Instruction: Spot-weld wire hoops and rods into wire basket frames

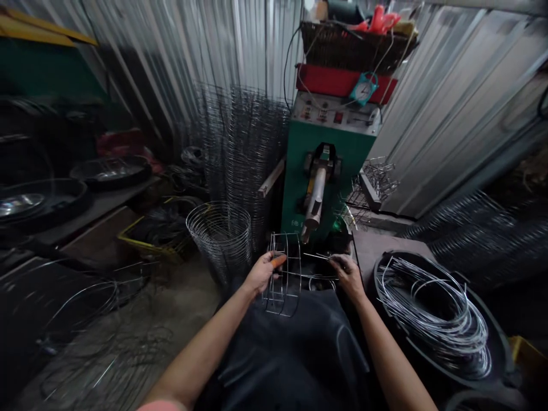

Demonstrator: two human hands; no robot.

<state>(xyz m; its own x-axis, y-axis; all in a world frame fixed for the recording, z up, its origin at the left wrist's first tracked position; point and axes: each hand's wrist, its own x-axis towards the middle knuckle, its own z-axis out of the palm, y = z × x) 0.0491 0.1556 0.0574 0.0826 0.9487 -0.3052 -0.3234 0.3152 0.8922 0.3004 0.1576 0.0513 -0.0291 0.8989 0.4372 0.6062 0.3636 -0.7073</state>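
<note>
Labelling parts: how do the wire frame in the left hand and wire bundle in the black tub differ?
Pose: the wire frame is held in the left hand; the wire bundle lies in the black tub.
Build: the frame has crosspieces joining its hoops; the bundle is looped strands.
Shared: both are thin, silvery wire.

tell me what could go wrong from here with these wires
The thin wires in the right hand point toward the left hand and might prick it. The wire frame in the left hand appears near the metal arm of the green machine and could knock it. Ends sticking out of the wire coil might snag the right forearm.
</note>
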